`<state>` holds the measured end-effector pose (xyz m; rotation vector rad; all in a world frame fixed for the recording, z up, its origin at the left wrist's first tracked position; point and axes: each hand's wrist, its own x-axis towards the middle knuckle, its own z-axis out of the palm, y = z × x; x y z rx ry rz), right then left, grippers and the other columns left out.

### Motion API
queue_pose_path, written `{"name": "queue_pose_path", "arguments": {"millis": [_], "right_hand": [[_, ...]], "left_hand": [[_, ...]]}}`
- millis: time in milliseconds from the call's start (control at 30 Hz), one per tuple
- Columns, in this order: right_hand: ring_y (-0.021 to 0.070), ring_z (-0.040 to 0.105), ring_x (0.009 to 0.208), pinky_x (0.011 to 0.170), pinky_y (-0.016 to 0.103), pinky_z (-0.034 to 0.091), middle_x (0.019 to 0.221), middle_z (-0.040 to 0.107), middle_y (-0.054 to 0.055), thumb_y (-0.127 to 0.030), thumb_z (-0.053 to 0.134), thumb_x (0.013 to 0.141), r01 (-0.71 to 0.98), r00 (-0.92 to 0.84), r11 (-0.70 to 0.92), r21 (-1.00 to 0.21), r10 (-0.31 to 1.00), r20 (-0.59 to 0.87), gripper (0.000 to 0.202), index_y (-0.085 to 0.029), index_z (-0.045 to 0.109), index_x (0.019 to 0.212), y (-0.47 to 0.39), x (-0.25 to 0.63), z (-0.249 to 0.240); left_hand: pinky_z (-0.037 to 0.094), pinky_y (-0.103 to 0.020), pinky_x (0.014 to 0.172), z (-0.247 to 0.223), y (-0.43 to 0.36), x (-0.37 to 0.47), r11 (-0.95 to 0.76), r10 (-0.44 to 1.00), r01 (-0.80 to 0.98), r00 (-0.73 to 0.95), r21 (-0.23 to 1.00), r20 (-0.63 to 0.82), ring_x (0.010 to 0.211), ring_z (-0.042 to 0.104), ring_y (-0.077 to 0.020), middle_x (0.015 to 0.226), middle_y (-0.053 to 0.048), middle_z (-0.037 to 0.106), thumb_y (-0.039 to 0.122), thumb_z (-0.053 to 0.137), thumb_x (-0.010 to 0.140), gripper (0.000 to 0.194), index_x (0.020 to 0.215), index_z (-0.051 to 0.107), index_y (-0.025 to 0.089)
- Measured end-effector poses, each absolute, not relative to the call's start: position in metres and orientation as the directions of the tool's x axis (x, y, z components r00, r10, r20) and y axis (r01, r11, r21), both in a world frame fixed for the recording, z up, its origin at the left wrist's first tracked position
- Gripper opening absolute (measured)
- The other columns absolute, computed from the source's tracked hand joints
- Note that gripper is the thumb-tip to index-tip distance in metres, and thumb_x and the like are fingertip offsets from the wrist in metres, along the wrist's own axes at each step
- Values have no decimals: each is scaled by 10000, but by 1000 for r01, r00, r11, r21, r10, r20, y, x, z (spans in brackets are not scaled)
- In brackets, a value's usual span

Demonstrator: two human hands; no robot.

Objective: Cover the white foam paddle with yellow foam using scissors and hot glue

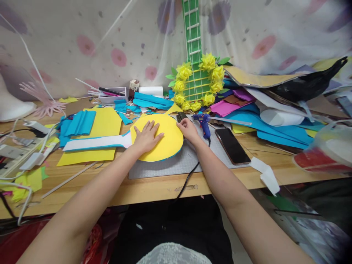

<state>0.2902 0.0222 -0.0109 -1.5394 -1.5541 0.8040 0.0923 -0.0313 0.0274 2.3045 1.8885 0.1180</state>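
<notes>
Under our L hand (146, 138), spread open, we should press yellow card (169, 141) evenly; R hand (189, 129), pinching its rim, shouldn't crease it.

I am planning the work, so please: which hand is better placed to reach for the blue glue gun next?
Probably the right hand: it is near the blue glue gun, at the edge of the yellow shape, while the left hand lies farther away, spread flat on that shape.
</notes>
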Motion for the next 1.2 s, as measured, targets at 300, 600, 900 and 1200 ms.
{"name": "queue_pose_path", "arguments": {"millis": [300, 600, 900, 1200], "right_hand": [[94, 451, 482, 517, 224, 339, 578, 458, -66, -308, 520, 831, 502, -1, 84, -861, 995, 96, 147, -215, 428, 765, 21, 307, 10], [118, 500, 548, 527, 241, 317, 612, 564, 2, -360, 551, 802, 900, -187, 81, -428, 959, -212, 230, -182, 519, 660, -21, 376, 52], [245, 597, 856, 659, 301, 409, 963, 645, 117, -597, 586, 730, 949, 185, -182, -256, 983, -12, 506, -163, 582, 991, -9, 404, 29], [236, 613, 910, 766, 311, 438, 999, 662, 108, -530, 586, 767, 927, 122, -113, -358, 993, 4, 478, -145, 610, 1050, 2, 395, 12]], "left_hand": [[39, -679, 1063, 26, -30, 91, -188, 980, 967, 197, 172, -38, 1427, 115, -279, 1549, -51, 165, 554, 208, 913, 620, 1447, 288, 250], [53, -683, 1060, 25, -30, 91, -193, 979, 968, 200, 158, -34, 1426, 115, -287, 1550, -49, 164, 557, 206, 909, 628, 1448, 285, 247], [61, -687, 1056, 25, -30, 91, -199, 979, 968, 204, 154, -20, 1425, 121, -290, 1547, -61, 174, 555, 203, 907, 632, 1447, 287, 238], [47, -688, 1055, 25, -27, 91, -212, 976, 965, 218, 157, -24, 1428, 112, -277, 1550, -63, 161, 554, 206, 906, 628, 1446, 285, 243]]}}
